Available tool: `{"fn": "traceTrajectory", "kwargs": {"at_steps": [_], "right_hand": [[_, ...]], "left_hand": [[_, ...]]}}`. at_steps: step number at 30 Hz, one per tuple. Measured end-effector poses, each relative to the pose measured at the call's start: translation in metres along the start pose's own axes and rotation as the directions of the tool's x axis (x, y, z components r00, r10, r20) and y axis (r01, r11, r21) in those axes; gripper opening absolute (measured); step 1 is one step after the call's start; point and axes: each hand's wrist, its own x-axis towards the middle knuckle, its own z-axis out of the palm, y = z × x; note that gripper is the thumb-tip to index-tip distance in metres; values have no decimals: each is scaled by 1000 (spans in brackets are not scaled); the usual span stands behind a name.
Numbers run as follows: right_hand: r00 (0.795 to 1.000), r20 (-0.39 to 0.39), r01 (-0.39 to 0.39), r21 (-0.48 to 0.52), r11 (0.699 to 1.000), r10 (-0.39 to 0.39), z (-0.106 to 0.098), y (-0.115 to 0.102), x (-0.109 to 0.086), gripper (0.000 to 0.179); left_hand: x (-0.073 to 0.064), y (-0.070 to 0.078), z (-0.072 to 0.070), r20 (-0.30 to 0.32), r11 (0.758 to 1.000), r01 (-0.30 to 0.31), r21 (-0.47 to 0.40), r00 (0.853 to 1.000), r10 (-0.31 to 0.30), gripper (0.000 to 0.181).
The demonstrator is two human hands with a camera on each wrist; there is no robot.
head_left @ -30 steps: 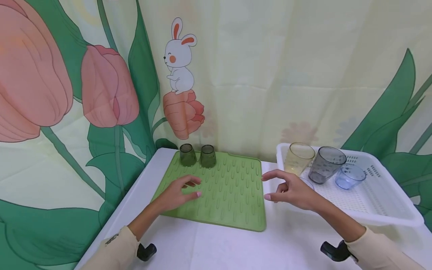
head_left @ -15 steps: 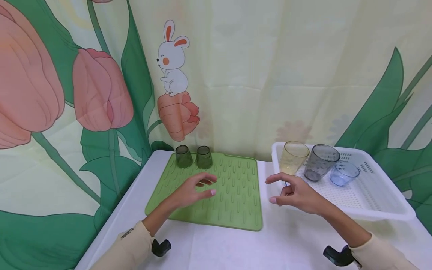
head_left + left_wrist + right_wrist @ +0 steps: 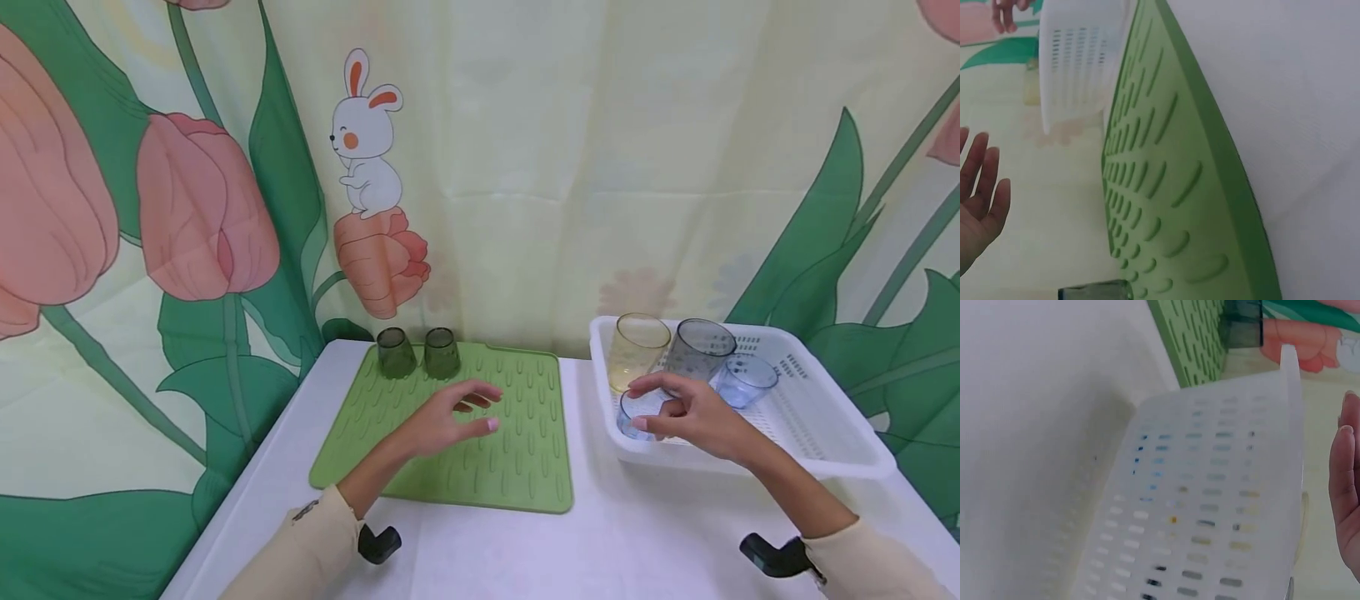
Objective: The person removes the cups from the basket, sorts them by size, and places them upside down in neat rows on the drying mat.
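Right hand [image 3: 697,421]: fingers loosely curved, holding nothing, above the basket [image 3: 825,433] front rim.
Blue cup [image 3: 636,412]: upright in the basket's near-left corner, just under those fingertips.
Left hand [image 3: 450,421]: relaxed, spread above the mat [image 3: 420,475], farther from the cup.

Six cups: two green [image 3: 395,352] [image 3: 442,352], two blue [image 3: 636,412] [image 3: 745,380], one yellow [image 3: 636,348], one grey [image 3: 697,348].

The mat [image 3: 480,467] lies bare across its middle and near edge; only two green cups [image 3: 417,352] stand at its far left corner. A strip of worktop [image 3: 581,400] runs open between mat and basket [image 3: 825,433]. Inside the basket, four cups [image 3: 675,354] crowd the left end; its right half lies open.
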Motion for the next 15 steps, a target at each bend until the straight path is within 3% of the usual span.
{"fn": "traceTrajectory", "kwargs": {"at_steps": [15], "right_hand": [[987, -2, -158, -147, 976, 160, -35, 40, 2, 69]], "left_hand": [[25, 12, 14, 39, 999, -46, -27, 998, 47, 42]]}}
